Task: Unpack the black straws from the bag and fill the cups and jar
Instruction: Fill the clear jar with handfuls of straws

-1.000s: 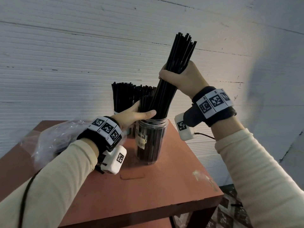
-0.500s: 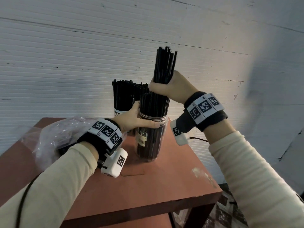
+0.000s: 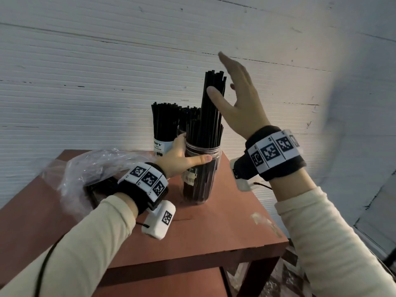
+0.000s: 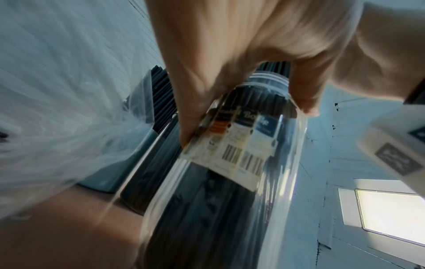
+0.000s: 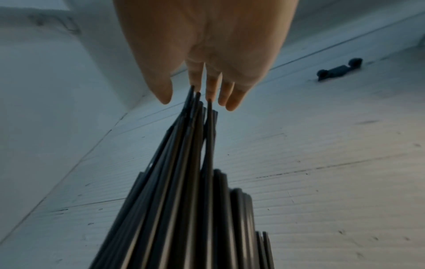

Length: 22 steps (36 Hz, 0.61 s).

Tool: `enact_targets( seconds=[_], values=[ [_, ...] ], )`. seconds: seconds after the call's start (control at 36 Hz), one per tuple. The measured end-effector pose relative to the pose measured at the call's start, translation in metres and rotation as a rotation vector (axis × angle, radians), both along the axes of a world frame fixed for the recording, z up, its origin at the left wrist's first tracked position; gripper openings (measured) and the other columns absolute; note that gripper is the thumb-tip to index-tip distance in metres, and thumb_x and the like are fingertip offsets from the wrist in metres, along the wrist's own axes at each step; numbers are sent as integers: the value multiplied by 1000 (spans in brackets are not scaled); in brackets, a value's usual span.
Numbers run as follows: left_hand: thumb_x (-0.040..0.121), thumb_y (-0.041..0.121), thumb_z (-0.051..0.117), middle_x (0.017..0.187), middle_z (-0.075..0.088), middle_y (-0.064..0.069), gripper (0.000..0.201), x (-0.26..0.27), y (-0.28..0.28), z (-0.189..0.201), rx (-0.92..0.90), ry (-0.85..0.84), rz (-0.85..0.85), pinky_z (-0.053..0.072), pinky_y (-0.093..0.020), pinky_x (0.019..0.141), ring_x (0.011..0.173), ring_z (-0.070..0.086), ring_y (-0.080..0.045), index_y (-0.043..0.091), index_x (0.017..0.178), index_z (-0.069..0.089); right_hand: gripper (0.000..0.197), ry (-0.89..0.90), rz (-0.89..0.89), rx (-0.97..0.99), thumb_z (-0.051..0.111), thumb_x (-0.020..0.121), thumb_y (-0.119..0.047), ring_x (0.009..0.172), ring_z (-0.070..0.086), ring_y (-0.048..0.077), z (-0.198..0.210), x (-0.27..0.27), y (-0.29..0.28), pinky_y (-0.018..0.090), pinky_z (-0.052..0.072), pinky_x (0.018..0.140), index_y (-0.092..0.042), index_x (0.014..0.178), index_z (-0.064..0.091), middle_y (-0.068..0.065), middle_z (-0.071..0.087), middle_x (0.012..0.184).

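A clear plastic jar (image 3: 201, 174) (image 4: 230, 182) packed with black straws stands on the red-brown table (image 3: 214, 232). One bundle of black straws (image 3: 212, 103) (image 5: 195, 163) sticks up well above the others in the jar. My left hand (image 3: 182, 159) (image 4: 230, 81) grips the jar just below its rim, thumb across the front. Beside the tall bundle's top, my right hand (image 3: 235, 97) (image 5: 202, 72) is open, fingers straight and holding nothing. Behind the jar stands a white cup (image 3: 162, 144) full of black straws.
A crumpled clear plastic bag (image 3: 92, 170) lies on the table to the left, with something dark inside. A white ribbed wall runs close behind the table. The table's right and front edges drop off near the jar.
My right hand has let go of the straw bundle, which now stands in the jar, and has opened and lifted beside its top. My left hand keeps its grip on the jar.
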<state>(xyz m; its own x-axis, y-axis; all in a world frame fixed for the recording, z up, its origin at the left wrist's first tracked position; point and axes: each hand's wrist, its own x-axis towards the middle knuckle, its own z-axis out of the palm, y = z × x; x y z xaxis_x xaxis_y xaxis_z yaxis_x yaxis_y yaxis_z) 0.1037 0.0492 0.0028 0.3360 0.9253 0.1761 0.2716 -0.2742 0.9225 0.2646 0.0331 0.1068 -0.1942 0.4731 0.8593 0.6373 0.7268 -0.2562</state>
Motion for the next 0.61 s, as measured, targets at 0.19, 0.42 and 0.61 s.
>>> enact_targets(
  seconds=[0.19,0.42,0.61],
  values=[
    [81,32,76,134,49,2,80,1,-9,-6,34,-41,130,40,-33,107,123,50,-13,14,140,26,39,-34,-90,94,52,91,-10,118,53,20,-9,-14,2,28,41,102,-4,130,54,8,56,127],
    [84,38,72,119,53,10,71,2,-13,-5,58,20,171,37,-24,95,110,51,-8,18,138,30,29,-24,-94,61,53,92,-9,109,57,18,-42,-14,-6,26,45,96,-5,121,60,5,61,117],
    [78,43,77,123,58,8,74,1,-10,-8,47,-32,134,46,-41,105,115,58,-11,24,133,32,27,-38,-103,30,55,93,-10,109,57,15,-81,-7,-16,12,38,94,-8,119,62,2,63,115]
  ],
)
